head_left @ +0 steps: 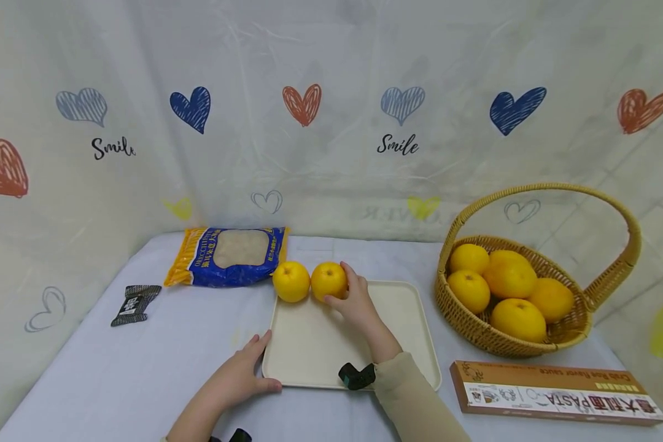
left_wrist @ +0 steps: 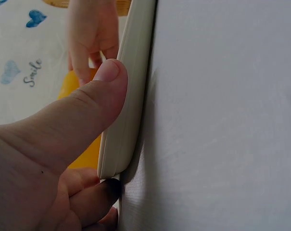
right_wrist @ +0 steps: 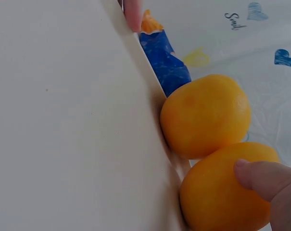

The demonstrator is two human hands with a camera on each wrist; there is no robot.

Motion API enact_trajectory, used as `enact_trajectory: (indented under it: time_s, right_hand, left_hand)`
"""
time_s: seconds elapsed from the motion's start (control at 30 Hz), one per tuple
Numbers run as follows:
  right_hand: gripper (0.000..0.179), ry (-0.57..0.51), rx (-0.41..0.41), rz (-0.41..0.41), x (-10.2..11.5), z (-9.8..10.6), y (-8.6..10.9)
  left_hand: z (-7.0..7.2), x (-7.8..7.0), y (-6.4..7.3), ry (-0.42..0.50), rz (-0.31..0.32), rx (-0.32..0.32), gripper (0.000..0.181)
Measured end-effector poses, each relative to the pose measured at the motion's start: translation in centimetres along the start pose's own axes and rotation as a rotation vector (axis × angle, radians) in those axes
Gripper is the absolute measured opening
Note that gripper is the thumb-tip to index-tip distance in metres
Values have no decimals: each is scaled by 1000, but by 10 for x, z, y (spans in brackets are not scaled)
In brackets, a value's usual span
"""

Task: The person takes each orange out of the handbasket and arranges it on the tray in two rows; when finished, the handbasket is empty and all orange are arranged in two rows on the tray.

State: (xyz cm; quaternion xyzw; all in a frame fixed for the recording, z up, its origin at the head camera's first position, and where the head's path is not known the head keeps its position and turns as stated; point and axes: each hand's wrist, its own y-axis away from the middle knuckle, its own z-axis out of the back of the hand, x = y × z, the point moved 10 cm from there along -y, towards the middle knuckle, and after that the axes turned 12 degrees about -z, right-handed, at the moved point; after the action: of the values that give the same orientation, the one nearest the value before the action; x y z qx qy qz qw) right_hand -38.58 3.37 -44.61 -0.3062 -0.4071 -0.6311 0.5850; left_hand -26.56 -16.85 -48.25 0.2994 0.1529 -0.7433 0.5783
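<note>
My right hand (head_left: 359,304) grips an orange (head_left: 328,281) at the far edge of the cream tray (head_left: 309,362), with the thumb on its near side. A second orange (head_left: 291,282) stands beside it at the tray's far left corner, and the two touch in the right wrist view. My left hand (head_left: 236,376) holds the tray's near left corner. Its thumb lies along the near side wall (left_wrist: 135,96) in the left wrist view, while the fingers reach along the left side. Some of those fingertips are hidden.
To the right stands a wicker basket (head_left: 475,328) of several oranges with a tall handle. A pasta box (head_left: 558,393) lies in front of it. Behind the tray's left side is a blue and yellow pasta bag (head_left: 232,273); a small black packet (head_left: 135,305) lies farther left.
</note>
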Motion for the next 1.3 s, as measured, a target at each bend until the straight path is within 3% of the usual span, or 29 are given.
enact_trajectory:
  time_s: [0.5,0.67,0.8,1.03,1.17,1.3]
  right_hand:
    - [87,63,-16,5,2,2,4]
    - [85,53,-95,52,13,15,10]
    - [86,15,-194,152,36,37,20]
    - [84,-29,-270,262,72,83,51]
    - [84,42,-358,304,77,122,67]
    - [85,96,-444,308,69,164,77]
  left_hand:
    - [0,-1,1,6,2,10,105]
    - [0,0,2,5,11,18,105]
    - [2,1,1,-2,11,11,105]
    - [5,3,2,-1,18,9,107]
    - [3,3,2,-2,13,14,107]
    - [0,2,1,-1,5,21,108]
